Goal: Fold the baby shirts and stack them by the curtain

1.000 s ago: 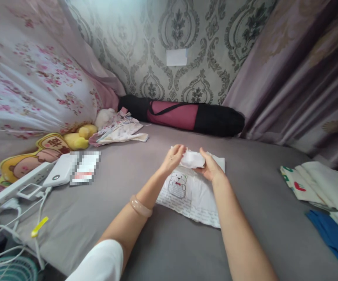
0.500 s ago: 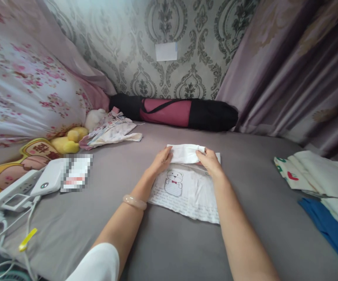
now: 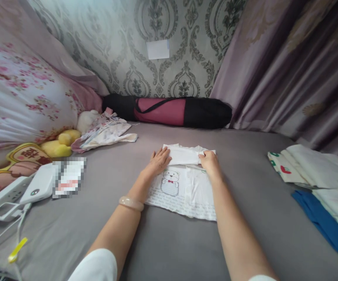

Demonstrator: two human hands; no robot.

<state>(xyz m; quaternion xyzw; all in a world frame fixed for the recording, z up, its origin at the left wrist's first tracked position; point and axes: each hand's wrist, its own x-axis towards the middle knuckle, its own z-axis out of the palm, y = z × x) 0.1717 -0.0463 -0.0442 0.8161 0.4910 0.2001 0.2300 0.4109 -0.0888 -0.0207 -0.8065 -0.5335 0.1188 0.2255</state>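
Observation:
A white garment (image 3: 170,201) lies folded flat on the bed in front of me, printed with a bear in a red bow tie and lines of writing. Its far part is turned over into a plain white band (image 3: 183,156). My left hand (image 3: 160,159) rests flat on the left end of this band, fingers stretched out. With thumb and fingers closed, my right hand (image 3: 210,160) pinches the band near its right end. Part of the garment's right side is hidden behind my right forearm.
Folded light clothes (image 3: 317,166) and a blue cloth (image 3: 321,218) lie at right. At left are a power strip (image 3: 6,197), a white power bank (image 3: 41,183), cables and plush toys (image 3: 59,144). A long black-and-red bag (image 3: 160,111) lies along the wall.
My left hand has flattened onto the band's left end, where it gripped the edge before. The band now lies lower and flatter. The view has shifted slightly.

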